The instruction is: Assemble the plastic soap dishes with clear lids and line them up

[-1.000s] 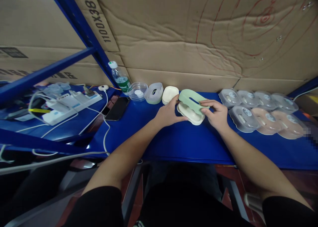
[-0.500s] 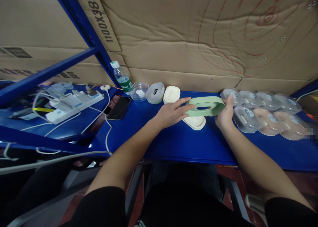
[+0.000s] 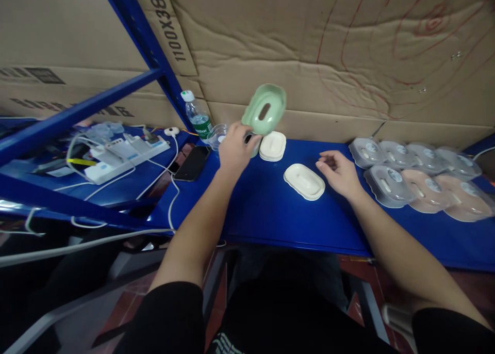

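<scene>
My left hand is closed on the lower edge of a pale green oval plastic shell with a slot in its middle. The shell is tilted up above the back of the table. Partly behind that hand is a grey slotted container. A stack of cream trays sits just below the shell. One cream oval tray lies flat on the blue table, apart from both hands. Just right of it, my right hand is empty, its fingers loosely curled and apart.
Several clear-lidded boxes stand in two rows on the right. At the back left are a water bottle and a clear bowl. A phone and a power strip with cables lie left. Cardboard walls the back.
My left hand has carried the green shell left and up, tilting it. My right hand has let go of the shell and stays on the right, lower down. The cream tray is now uncovered.
</scene>
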The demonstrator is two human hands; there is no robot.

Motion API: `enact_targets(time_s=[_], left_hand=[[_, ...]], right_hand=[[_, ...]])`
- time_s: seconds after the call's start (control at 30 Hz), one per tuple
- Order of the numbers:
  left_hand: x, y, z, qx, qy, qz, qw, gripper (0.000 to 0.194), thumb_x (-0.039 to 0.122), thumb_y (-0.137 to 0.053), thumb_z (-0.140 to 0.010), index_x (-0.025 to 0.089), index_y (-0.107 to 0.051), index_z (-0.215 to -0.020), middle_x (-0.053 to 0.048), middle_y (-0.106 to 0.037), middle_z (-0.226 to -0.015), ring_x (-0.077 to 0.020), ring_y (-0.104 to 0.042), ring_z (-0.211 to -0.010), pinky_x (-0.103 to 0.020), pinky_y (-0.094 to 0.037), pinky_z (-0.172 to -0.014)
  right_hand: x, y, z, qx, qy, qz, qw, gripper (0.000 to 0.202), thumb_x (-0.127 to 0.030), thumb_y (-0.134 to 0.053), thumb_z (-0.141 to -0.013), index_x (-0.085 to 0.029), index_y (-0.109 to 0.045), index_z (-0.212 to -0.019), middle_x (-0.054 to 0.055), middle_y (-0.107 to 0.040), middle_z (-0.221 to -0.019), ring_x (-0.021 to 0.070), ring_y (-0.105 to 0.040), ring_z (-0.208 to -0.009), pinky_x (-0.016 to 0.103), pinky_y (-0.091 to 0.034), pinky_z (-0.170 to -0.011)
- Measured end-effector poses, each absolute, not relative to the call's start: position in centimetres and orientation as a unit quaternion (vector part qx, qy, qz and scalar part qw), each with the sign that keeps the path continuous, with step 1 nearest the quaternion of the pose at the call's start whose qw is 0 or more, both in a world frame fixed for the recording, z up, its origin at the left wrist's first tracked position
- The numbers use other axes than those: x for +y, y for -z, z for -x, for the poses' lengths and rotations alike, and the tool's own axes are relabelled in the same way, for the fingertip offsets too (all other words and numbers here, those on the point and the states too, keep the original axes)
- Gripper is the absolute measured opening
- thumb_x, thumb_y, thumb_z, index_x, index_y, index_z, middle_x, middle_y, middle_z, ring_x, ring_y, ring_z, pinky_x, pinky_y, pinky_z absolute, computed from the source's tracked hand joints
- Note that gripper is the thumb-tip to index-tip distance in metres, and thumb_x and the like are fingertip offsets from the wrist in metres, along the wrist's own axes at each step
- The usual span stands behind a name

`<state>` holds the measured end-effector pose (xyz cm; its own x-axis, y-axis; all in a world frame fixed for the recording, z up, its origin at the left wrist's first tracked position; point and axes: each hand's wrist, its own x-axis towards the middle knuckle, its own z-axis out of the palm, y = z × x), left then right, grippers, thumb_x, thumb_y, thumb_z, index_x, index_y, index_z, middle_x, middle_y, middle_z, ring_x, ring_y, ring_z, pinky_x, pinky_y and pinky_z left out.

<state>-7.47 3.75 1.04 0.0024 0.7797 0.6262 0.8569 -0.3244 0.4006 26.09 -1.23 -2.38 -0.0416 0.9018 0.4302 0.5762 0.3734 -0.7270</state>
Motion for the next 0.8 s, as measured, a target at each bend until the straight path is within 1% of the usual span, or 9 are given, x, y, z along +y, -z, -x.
enact_targets(time_s=[0.07, 0.13, 0.2, 0.3, 0.47, 0.53, 0.67, 0.73, 0.8], left_hand=[[4.2, -1.5, 8.8, -0.639, 0.388, 0.663, 0.044, 0.033, 0.046, -0.062, -0.104, 0.023, -0.067, -0.126, -0.013, -0.069, -0.137, -0.0288, -0.067, -0.124, -0.041, -0.054, -0.106], [4.3, -1.7, 9.6, -0.678, 0.362, 0.638, 0.036, 0.035, 0.048, -0.059, -0.104, 0.023, -0.066, -0.128, -0.013, -0.071, -0.133, -0.0304, -0.067, -0.125, -0.042, -0.053, -0.107], [4.3, -1.8, 9.8, -0.701, 0.333, 0.630, 0.025, 0.040, 0.053, -0.054, -0.105, 0.023, -0.065, -0.129, -0.014, -0.072, -0.131, -0.0318, -0.067, -0.124, -0.043, -0.053, -0.107], [3.9, -2.4, 9.6, -0.717, 0.289, 0.634, 0.013, 0.045, 0.057, -0.054, -0.103, 0.022, -0.066, -0.129, -0.014, -0.072, -0.132, -0.0338, -0.067, -0.125, -0.045, -0.052, -0.107], [3.5, -3.1, 9.9, -0.735, 0.210, 0.644, -0.022, 0.046, 0.055, -0.059, -0.099, 0.021, -0.069, -0.129, -0.016, -0.072, -0.133, -0.0363, -0.066, -0.128, -0.048, -0.053, -0.107], [3.7, -3.0, 10.1, -0.735, 0.189, 0.650, -0.033, 0.051, 0.057, -0.060, -0.098, 0.020, -0.069, -0.132, -0.018, -0.071, -0.137, -0.0368, -0.065, -0.130, -0.050, -0.052, -0.109], [4.2, -2.2, 9.8, -0.748, 0.171, 0.639, -0.046, 0.072, 0.070, -0.065, -0.091, 0.017, -0.066, -0.139, -0.021, -0.069, -0.137, -0.0401, -0.066, -0.129, -0.054, -0.051, -0.110], [4.3, -1.6, 9.4, -0.751, 0.168, 0.636, -0.049, 0.077, 0.075, -0.066, -0.088, 0.017, -0.066, -0.139, -0.021, -0.069, -0.135, -0.0413, -0.067, -0.127, -0.055, -0.052, -0.110], [4.4, -1.1, 9.1, -0.748, 0.176, 0.638, -0.044, 0.073, 0.074, -0.067, -0.088, 0.018, -0.068, -0.136, -0.021, -0.065, -0.140, -0.0404, -0.068, -0.124, -0.054, -0.053, -0.109]], right_hand=[[-1.5, 2.5, -26.1, -0.773, -0.124, 0.523, 0.337, 0.061, -0.071, -0.067, -0.092, -0.024, -0.070, -0.129, 0.014, -0.075, -0.122, 0.0347, -0.071, -0.111, 0.053, -0.057, -0.096], [-1.8, 2.6, -25.9, -0.814, -0.102, 0.520, 0.238, 0.072, -0.073, -0.063, -0.093, -0.022, -0.065, -0.144, 0.018, -0.070, -0.136, 0.0405, -0.064, -0.125, 0.057, -0.052, -0.104], [-2.1, 2.7, -25.5, -0.834, -0.090, 0.520, 0.162, 0.080, -0.076, -0.059, -0.094, -0.023, -0.059, -0.154, 0.019, -0.066, -0.144, 0.0428, -0.061, -0.128, 0.059, -0.048, -0.106], [-2.6, 2.4, -25.1, -0.852, -0.075, 0.510, 0.087, 0.081, -0.080, -0.054, -0.094, -0.027, -0.059, -0.156, 0.018, -0.065, -0.143, 0.0422, -0.060, -0.120, 0.056, -0.047, -0.101], [-3.2, 1.3, -25.1, -0.854, -0.087, 0.510, 0.044, 0.080, -0.084, -0.054, -0.092, -0.030, -0.065, -0.150, 0.017, -0.067, -0.134, 0.0406, -0.062, -0.116, 0.055, -0.046, -0.099], [-3.3, 0.9, -25.4, -0.855, -0.105, 0.508, 0.029, 0.088, -0.086, -0.061, -0.086, -0.028, -0.063, -0.152, 0.018, -0.066, -0.134, 0.0423, -0.062, -0.120, 0.056, -0.046, -0.101], [-3.4, 0.5, -26.1, -0.868, -0.143, 0.475, 0.022, 0.105, -0.085, -0.078, -0.071, -0.026, -0.059, -0.156, 0.017, -0.067, -0.133, 0.0424, -0.064, -0.121, 0.053, -0.049, -0.100], [-3.3, 0.6, -26.2, -0.869, -0.147, 0.471, 0.033, 0.103, -0.082, -0.080, -0.072, -0.027, -0.060, -0.156, 0.016, -0.069, -0.129, 0.0401, -0.067, -0.115, 0.050, -0.051, -0.097], [-3.1, 0.9, -26.1, -0.869, -0.160, 0.465, 0.054, 0.090, -0.076, -0.079, -0.079, -0.026, -0.064, -0.152, 0.014, -0.072, -0.121, 0.0354, -0.070, -0.107, 0.046, -0.052, -0.091]])
